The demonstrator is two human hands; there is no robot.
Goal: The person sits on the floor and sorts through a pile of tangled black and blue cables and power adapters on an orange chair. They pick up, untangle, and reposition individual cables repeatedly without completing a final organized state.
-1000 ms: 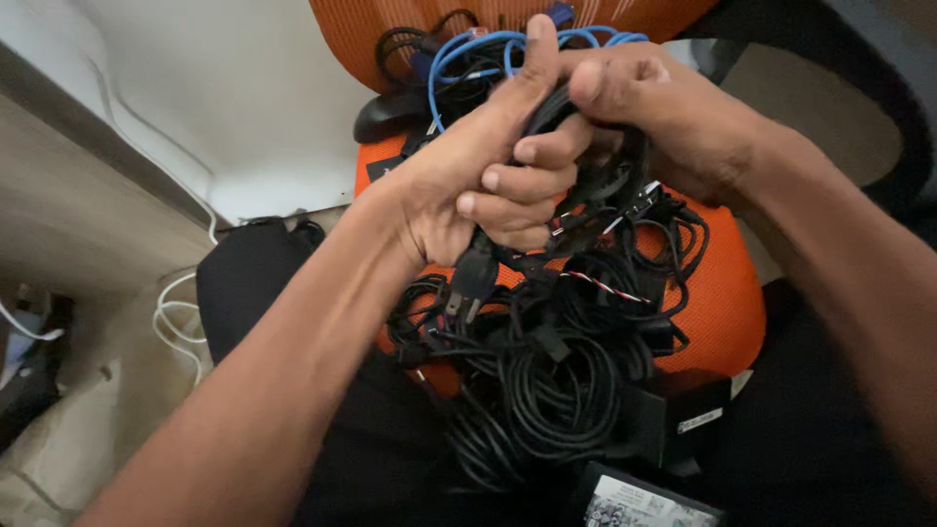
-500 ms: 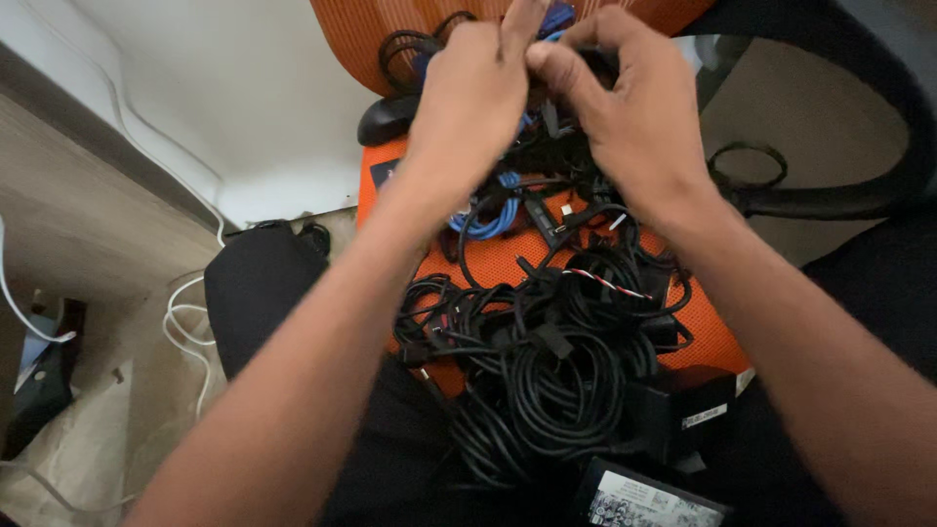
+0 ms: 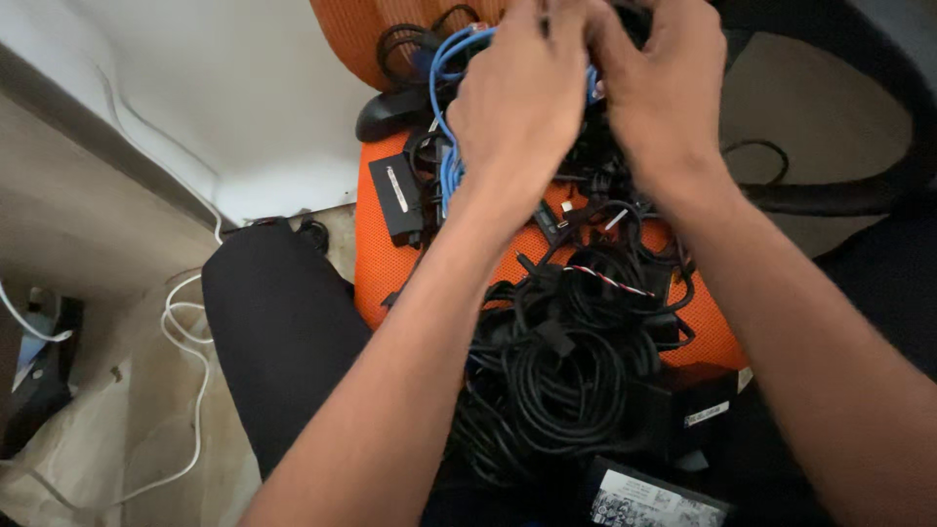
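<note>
My left hand (image 3: 522,98) and my right hand (image 3: 664,88) are side by side at the top of the view, fingers curled into a tangle of cables at the back of an orange mesh chair seat (image 3: 376,273). A blue cable (image 3: 444,166) loops out from under my left hand and shows again between the two hands. Black cables run under my right hand. The fingertips of both hands are cut off by the top edge. Nearer me, a big heap of coiled black cables (image 3: 556,381) lies on the seat, with a red-and-white twisted wire (image 3: 605,281) across it.
A flat black adapter (image 3: 395,195) lies on the seat's left side. A black power brick (image 3: 693,410) and a labelled black box (image 3: 649,503) sit at the near edge. My black-clad knee (image 3: 283,332) is at the left, a white cable (image 3: 185,332) lies on the floor, and a black armrest (image 3: 830,195) curves at the right.
Both hands moved away from me to the back of the seat, with the black cable bunch they held up a second ago. The blue cable and the flat adapter are now uncovered.
</note>
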